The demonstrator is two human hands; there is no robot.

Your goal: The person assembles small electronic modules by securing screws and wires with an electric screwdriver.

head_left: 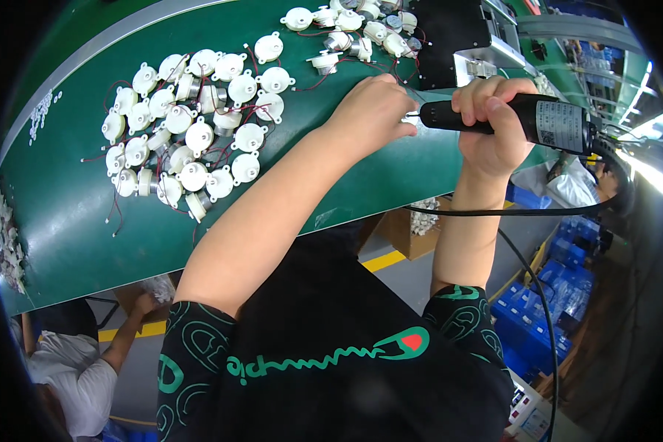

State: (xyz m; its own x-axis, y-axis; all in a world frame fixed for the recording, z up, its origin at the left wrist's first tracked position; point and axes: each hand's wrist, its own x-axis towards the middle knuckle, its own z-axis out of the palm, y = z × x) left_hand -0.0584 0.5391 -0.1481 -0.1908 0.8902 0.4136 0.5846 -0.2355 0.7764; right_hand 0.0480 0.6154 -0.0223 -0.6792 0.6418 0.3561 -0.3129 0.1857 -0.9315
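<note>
My right hand point(497, 118) is wrapped round a black electric screwdriver point(560, 124), which lies nearly level with its bit pointing left. Close to the bit, the fingers of my left hand point(372, 114) are bent together; what they hold, if anything, is hidden behind them. To the left of that forearm, a large group of small white geared motors point(199, 136) with thin red and dark wires lies on the green worktable point(74, 221). A second pile of such motors point(376, 29) sits beyond my left hand.
A black fixture with metal parts point(449, 44) stands past my hands. The screwdriver's black cable point(523, 212) crosses my right forearm. Small white rings point(43, 118) lie at far left. A cardboard box point(394, 239) and blue bins point(545, 295) are below; another person point(81, 383) is at lower left.
</note>
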